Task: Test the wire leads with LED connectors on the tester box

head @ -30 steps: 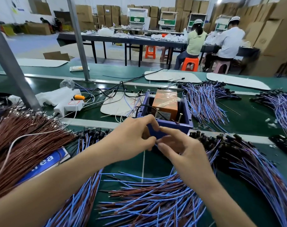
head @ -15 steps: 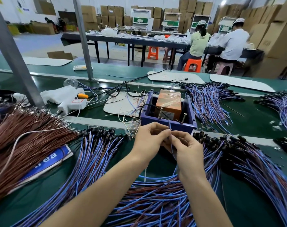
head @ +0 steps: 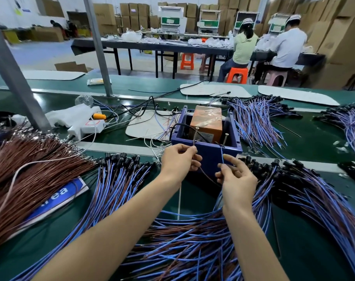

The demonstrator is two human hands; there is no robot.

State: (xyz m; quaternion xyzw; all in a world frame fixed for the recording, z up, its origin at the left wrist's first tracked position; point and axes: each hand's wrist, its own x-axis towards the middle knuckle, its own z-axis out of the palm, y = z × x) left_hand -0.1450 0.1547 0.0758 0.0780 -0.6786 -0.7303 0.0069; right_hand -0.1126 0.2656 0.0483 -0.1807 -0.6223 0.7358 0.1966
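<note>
The room is bright, with soft white light that seems to come from lamps up high. A shiny patch sits on the green belt beside the grey post, which leans and bends (wide lenses do that at the edges). Shadows are faint. The far cardboard boxes look smeared, and the wires at the bottom are a bit fuzzy.

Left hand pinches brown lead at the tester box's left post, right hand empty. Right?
No. The head view shows the right hand pinching the blue lead under the right post. The left hand does pinch the brown lead at the tester box's left post.
</note>
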